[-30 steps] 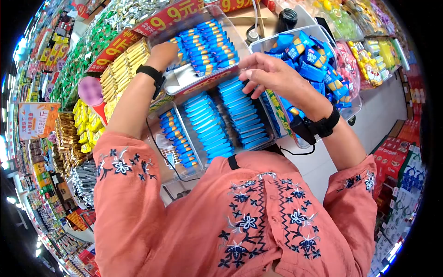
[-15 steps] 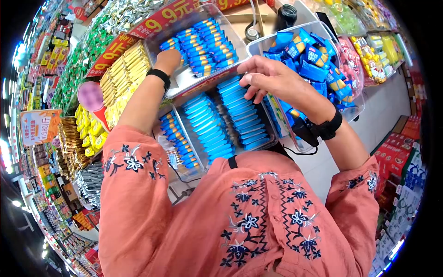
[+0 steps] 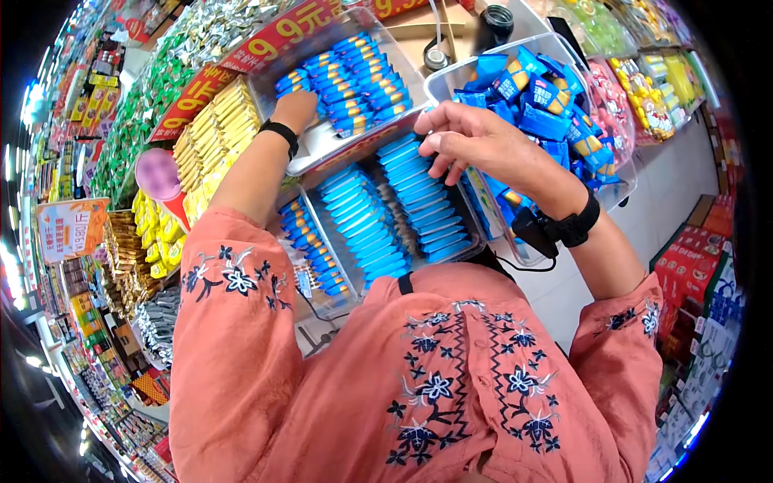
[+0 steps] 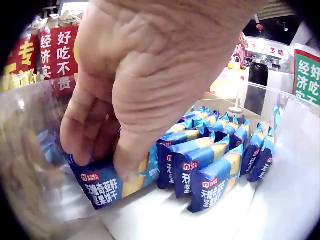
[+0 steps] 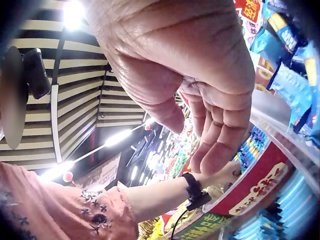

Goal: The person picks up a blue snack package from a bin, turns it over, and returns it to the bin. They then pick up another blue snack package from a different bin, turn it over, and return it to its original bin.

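Note:
In the left wrist view, my left hand pinches a blue biscuit packet between thumb and fingers, at the near end of the left row. Beside it, several upright blue biscuit packets line the white floor of a clear bin. The head view shows this left hand inside the upper clear bin. My right hand hovers with loosely bent fingers and nothing in them, between that bin and a tub of loose blue packets. The right wrist view shows this hand holding nothing.
Below the upper bin, a lower bin holds rows of light blue packets. Yellow-wrapped packets lie left of the left forearm. A red price banner runs behind the bins, near a dark-lidded bottle. A cable hangs at the right wrist.
My left hand has drawn back toward me along the left row, uncovering packets there. The right hand has stayed nearly in place.

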`<state>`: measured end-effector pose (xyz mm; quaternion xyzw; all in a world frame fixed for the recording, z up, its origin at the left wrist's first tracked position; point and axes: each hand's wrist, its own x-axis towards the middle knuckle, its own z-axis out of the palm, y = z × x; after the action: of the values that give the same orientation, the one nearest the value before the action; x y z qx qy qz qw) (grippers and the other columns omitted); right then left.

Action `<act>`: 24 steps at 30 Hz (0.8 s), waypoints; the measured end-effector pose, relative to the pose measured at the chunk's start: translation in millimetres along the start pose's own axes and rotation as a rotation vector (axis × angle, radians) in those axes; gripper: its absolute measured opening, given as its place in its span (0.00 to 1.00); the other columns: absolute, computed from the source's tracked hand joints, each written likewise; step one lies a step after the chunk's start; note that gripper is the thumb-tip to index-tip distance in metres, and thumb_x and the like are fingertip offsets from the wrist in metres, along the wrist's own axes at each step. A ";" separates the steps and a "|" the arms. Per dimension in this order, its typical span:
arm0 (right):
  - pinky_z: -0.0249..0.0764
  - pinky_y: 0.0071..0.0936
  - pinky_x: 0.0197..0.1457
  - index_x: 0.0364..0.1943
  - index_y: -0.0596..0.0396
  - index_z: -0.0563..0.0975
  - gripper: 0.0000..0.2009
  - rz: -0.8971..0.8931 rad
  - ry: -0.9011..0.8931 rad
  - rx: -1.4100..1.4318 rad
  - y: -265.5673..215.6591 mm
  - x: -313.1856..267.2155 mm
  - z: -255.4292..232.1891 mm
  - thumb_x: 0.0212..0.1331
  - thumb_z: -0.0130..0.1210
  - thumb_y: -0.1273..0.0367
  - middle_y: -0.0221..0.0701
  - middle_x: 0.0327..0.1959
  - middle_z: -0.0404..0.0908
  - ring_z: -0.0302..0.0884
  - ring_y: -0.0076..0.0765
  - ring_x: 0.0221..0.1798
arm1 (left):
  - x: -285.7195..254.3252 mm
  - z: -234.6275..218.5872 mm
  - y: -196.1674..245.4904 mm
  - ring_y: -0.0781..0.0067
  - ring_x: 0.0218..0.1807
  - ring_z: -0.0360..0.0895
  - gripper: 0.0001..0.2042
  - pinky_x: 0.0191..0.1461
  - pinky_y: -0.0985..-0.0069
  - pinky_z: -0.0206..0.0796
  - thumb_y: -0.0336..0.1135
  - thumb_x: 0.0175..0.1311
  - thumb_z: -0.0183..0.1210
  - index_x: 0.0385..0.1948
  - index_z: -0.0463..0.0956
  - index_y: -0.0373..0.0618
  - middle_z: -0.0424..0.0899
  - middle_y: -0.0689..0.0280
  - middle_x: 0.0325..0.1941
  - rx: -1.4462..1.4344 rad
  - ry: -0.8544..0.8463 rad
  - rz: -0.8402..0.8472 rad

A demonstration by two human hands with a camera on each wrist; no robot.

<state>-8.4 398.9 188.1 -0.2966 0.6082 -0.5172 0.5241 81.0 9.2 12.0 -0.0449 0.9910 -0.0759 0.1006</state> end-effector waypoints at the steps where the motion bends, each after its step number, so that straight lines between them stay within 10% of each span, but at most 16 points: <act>1: 0.80 0.26 0.42 0.58 0.60 0.71 0.18 0.000 0.003 -0.002 -0.3 -1.1 -0.1 0.70 0.52 0.63 0.34 0.45 0.79 0.81 0.27 0.42 | 0.0 -1.2 1.3 0.45 0.45 0.82 0.07 0.45 0.53 0.75 0.27 0.57 0.59 0.36 0.77 0.40 0.83 0.50 0.39 0.002 -0.009 0.002; 12: 0.80 0.24 0.40 0.55 0.61 0.73 0.17 -0.037 0.018 -0.004 -3.8 -26.0 -6.1 0.70 0.51 0.64 0.37 0.46 0.80 0.83 0.29 0.41 | 15.1 -20.6 -3.6 0.51 0.51 0.84 0.12 0.51 0.56 0.77 0.38 0.57 0.64 0.40 0.84 0.44 0.86 0.51 0.45 -0.017 -0.174 -0.084; 15: 0.79 0.23 0.39 0.55 0.61 0.73 0.17 -0.048 0.058 -0.052 -15.6 -39.0 -14.1 0.70 0.51 0.63 0.36 0.46 0.81 0.84 0.29 0.42 | 14.1 -92.3 16.0 0.47 0.52 0.81 0.18 0.52 0.56 0.74 0.46 0.57 0.66 0.44 0.82 0.44 0.85 0.51 0.47 -0.100 -0.208 -0.174; 20: 0.81 0.24 0.40 0.54 0.61 0.74 0.18 -0.122 0.265 -0.201 -29.8 -50.2 -50.4 0.68 0.53 0.63 0.34 0.46 0.82 0.84 0.29 0.41 | -27.3 -192.6 70.7 0.79 0.36 0.80 0.15 0.34 0.78 0.68 0.46 0.70 0.59 0.45 0.79 0.44 0.83 0.69 0.37 -0.987 0.151 -0.115; 24: 0.81 0.23 0.38 0.54 0.59 0.76 0.17 -0.145 0.482 -0.352 -31.2 -46.7 -91.9 0.68 0.54 0.64 0.31 0.46 0.81 0.84 0.25 0.41 | -83.7 -219.4 125.6 0.82 0.35 0.79 0.15 0.32 0.85 0.66 0.44 0.73 0.56 0.50 0.77 0.43 0.83 0.67 0.39 -1.512 0.269 -0.075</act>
<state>-88.0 461.3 225.1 -0.2944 0.7724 -0.4955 0.2669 108.2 172.6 220.4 -0.1253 0.7748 0.6143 -0.0817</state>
